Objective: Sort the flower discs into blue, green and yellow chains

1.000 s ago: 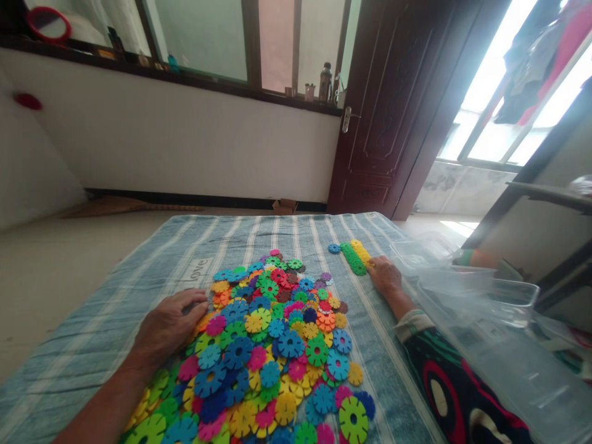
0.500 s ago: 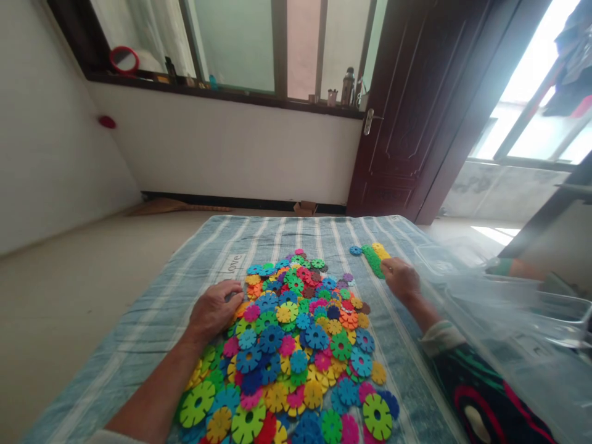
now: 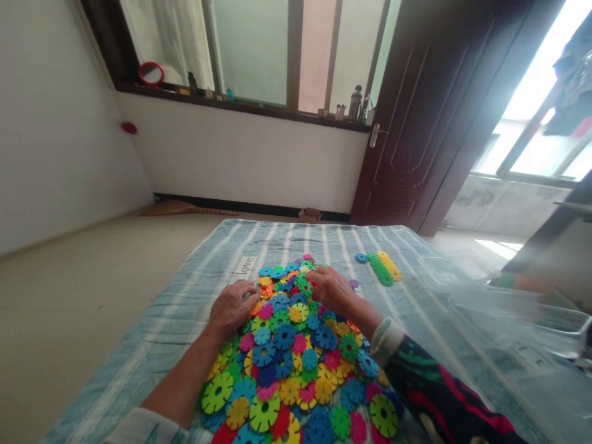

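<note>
A heap of colourful notched plastic discs (image 3: 283,337) lies on a striped cloth. My left hand (image 3: 232,306) rests at the heap's left edge, thumb and fingers apart, with nothing visible between them. Over the heap's far part is my right hand (image 3: 332,290), its fingers drawn together at the discs beside a green disc (image 3: 303,285). Whatever those fingertips grip is hidden. Beyond the heap, to the right, a green row of overlapping discs (image 3: 380,270) lies alongside a yellow row (image 3: 390,266). A single blue disc (image 3: 361,258) sits at their left end.
Clear plastic boxes (image 3: 536,314) stand along the right side of the cloth-covered surface (image 3: 194,290). A brown door (image 3: 416,123) and a window ledge (image 3: 259,110) with a thermos (image 3: 355,103) are behind. A broom (image 3: 178,208) lies on the floor.
My right hand has moved left from the yellow row to the heap, leaving the green and yellow rows uncovered. My left hand stays beside the heap. The whole view has shifted slightly.
</note>
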A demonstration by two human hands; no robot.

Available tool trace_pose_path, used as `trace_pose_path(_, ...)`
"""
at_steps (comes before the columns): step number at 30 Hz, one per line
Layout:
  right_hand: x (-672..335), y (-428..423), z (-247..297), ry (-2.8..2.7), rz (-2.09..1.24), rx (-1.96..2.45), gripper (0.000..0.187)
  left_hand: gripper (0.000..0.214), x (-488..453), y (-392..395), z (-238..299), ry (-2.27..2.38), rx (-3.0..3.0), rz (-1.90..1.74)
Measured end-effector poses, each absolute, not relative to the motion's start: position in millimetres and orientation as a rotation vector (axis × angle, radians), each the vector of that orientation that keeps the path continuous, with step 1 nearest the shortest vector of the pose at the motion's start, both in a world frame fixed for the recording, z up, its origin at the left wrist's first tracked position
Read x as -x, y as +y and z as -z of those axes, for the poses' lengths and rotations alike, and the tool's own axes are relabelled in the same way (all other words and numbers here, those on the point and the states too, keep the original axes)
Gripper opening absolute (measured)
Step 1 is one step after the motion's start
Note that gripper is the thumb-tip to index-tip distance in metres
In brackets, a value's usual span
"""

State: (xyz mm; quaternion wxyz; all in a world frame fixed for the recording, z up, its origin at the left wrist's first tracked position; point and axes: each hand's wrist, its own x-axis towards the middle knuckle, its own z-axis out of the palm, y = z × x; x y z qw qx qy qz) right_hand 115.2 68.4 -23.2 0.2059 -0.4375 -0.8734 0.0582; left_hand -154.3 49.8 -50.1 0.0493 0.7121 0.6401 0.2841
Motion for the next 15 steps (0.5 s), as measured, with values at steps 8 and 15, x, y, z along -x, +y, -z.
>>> trace_pose_path(8,-100.8,80.5,25.6,-2.526,-0.101,1.264,0.010,0.027,154.7,51.1,50.4,1.978,-2.129,-0.880)
trace_pose_path(15,-118.0,78.9,30.0,-2.313,-0.166,1.262,0.013,0.033,156.3,53.3,47.7,1.961,-2.137,-0.848)
